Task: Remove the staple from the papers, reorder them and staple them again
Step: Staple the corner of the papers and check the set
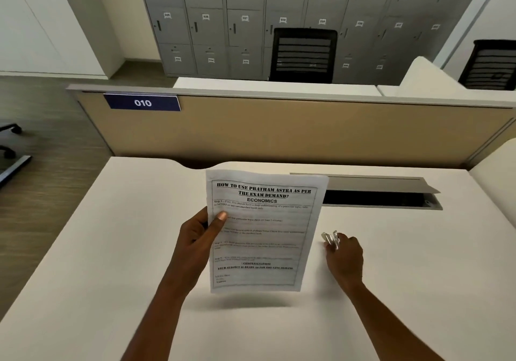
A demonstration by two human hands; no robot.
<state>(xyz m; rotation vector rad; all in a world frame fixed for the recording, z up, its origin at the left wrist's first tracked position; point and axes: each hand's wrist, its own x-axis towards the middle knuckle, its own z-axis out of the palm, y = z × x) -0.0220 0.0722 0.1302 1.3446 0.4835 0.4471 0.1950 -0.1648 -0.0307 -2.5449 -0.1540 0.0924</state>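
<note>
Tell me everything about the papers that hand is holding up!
The papers are white, printed in black inside a border, with the heading ECONOMICS. They are thin, face up toward the camera, lifted off the desk above their shadow. The left hand grips their left edge, thumb on front. Nothing else touches them.

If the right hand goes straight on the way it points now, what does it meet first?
Probably the right edge of the papers: the right hand, gripping a small metal tool, points up-left toward it. The papers hang above the desk, so depth is unclear.
</note>
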